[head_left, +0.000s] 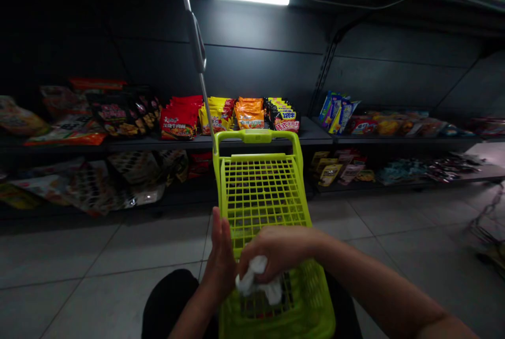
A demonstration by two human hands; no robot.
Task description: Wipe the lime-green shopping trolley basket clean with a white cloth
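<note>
A crumpled white soft cloth or tissue is bunched in the right hand, whose fingers are curled down around it; the blur hides exactly how they grip. The cloth hangs below the knuckles, over the near lattice of a lime-green plastic shopping basket; whether it presses on the lattice cannot be told. The basket's long axis runs from the person's lap away towards the dark metal shelf, so its near end lies between the black-clad knees and its looped lime-green handle stands at the far end, straight ahead of both hands. The right forearm comes in slantwise from the right, across the basket's near right side, and that hand is the nearer to the cloth, being the one that has it. The left hand is unclenched and grasps nothing visible, fingers pointing up, just beside the cloth at the basket's left edge; contact with the rim is unclear. Beyond it, a slim silver metal pole rises from the basket's far left side, leaning leftward
</note>
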